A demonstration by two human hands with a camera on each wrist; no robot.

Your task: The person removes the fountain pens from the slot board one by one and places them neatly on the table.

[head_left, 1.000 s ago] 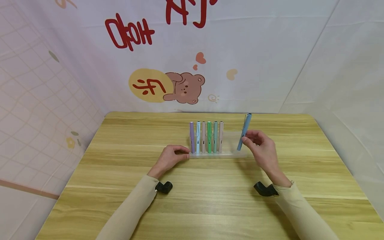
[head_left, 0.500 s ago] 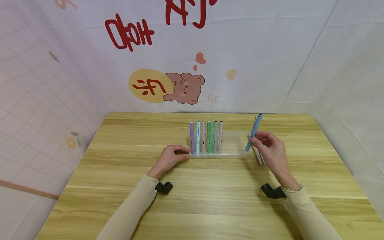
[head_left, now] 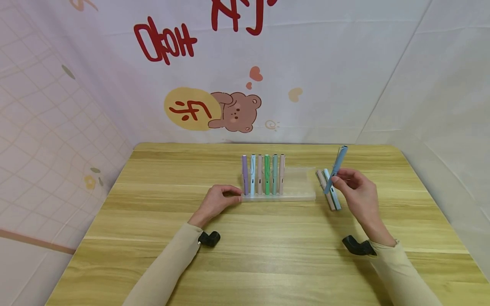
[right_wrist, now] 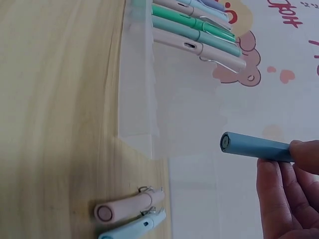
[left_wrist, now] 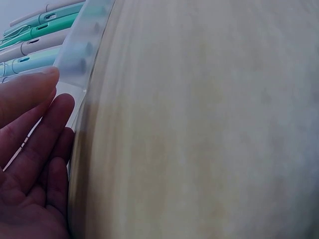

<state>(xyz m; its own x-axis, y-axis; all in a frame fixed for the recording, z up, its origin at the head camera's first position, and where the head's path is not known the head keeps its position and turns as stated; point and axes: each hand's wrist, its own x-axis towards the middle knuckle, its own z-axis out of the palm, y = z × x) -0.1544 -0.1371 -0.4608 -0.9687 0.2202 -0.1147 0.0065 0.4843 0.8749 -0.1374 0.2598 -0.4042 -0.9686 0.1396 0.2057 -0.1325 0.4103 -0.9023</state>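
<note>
A clear pen rack (head_left: 298,196) holds several capped pens upright in its left part: purple (head_left: 245,174), light blue (head_left: 252,174), pinkish grey, green (head_left: 267,174), grey-green and pale pink. My left hand (head_left: 216,203) touches the rack's left end with thumb and fingertips. My right hand (head_left: 359,196) pinches a blue pen (head_left: 338,160) between thumb and fingers, to the right of the rack. This pen stands tilted, its lower end free in the right wrist view. Below it, a pinkish pen (head_left: 331,202) and a light blue pen (head_left: 336,199) lie side by side on the table.
The wooden table (head_left: 260,263) ends at a white printed cloth wall (head_left: 325,63) behind the rack. Cloth walls also rise on the left and right. Black wrist mounts (head_left: 360,246) stick out from both sleeves.
My right hand has moved right with the blue pen, from over the rack's right end to above the two lying pens, which have come into view. My left hand has stayed put.
</note>
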